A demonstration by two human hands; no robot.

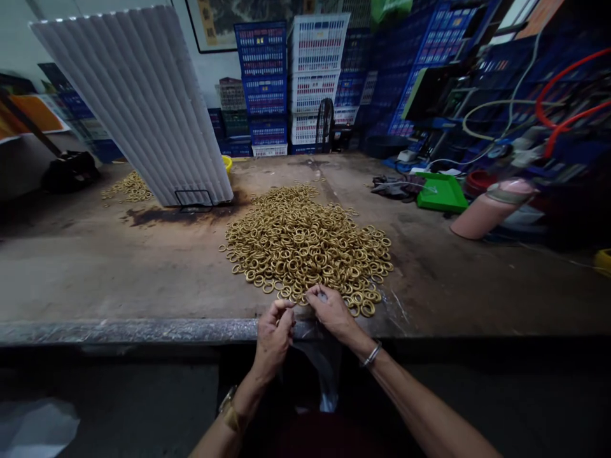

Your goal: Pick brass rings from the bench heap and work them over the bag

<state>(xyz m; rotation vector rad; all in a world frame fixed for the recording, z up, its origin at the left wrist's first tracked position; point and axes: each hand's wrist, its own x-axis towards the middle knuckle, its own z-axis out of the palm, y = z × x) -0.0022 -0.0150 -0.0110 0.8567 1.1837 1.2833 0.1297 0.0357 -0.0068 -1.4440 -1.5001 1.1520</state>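
Note:
A heap of brass-coloured rings [305, 235] lies on the brown worktable [119, 273], its near edge just beyond my hands. My left hand [273, 337] is closed over the table's front edge, thumb against curled fingers. What it holds, if anything, is too small to tell. To its right, my right hand [334, 315] pinches at the near rim of the heap. A small greyish spot shows between its fingers, but I cannot make out what it is. The two hands are close together and apart.
A white corrugated panel [138, 108] stands upright behind the heap's left side, with more rings [131, 187] beside it. On the right are a green tray [442, 192], a pink cylinder [491, 210] and hoses. Stacked blue crates [265, 89] and white crates [317, 83] line the back.

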